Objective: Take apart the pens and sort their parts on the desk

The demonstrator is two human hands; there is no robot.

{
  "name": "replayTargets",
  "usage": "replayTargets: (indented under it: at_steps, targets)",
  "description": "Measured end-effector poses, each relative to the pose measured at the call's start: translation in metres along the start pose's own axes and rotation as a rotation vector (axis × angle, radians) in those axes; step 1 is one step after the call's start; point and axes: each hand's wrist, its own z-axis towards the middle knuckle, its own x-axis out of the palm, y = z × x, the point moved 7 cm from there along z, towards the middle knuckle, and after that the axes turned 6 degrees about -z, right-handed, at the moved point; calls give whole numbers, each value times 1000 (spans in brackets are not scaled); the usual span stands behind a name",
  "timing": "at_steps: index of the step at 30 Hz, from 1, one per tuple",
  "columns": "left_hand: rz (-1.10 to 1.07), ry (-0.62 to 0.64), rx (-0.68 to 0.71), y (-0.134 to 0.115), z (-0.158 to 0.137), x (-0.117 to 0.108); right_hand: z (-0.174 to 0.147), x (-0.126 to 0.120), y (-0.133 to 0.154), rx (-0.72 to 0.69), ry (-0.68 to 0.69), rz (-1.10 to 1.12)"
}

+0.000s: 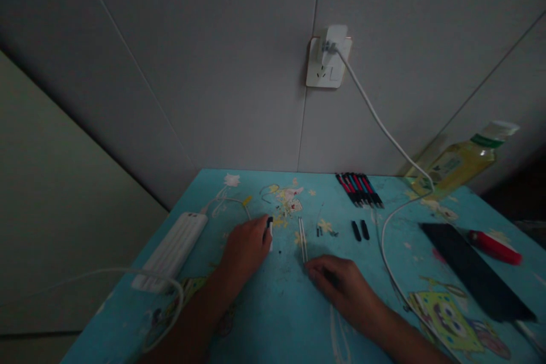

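Head view: my left grip (246,245) pinched a dark-tipped piece (270,224); my right grip (341,284), hold unclear, touched slim rods (302,239) that seemed to need light handling.

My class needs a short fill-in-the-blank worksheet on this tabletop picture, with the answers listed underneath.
1. The white power strip lies on the ____ of the left hand.
2. The near end of the slim pale rods is by the ____ hand.
3. The liquid in the bottle is ____.
4. The charger in the wall outlet is ____ in colour.

Missing words: left; right; yellow; white
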Motion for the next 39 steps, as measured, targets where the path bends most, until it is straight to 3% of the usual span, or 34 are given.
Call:
replayTargets:
  at_steps: [14,19,24,27,29,35,39]
  targets:
    - [12,-3,4,-4,-3,1,-1,-2,2,-38,5,1]
    - [1,-1,9,0,-3,5,-4,-22,-2,-62,-142,-70]
    - [7,-29,14,-1,-2,3,5,-79,-32,56,-417,-400]
    - [-6,-60,51,-9,-3,0,28,-109,-50,147,-425,-776]
    - [-21,-83,101,-17,-5,-2,46,-122,-62,238,-353,-1016]
    - [-82,-174,254,-37,-14,-2,75,-136,-83,364,-312,-1111]
    - [-112,-141,277,-41,-16,-1,75,-135,-92,437,-301,-1130]
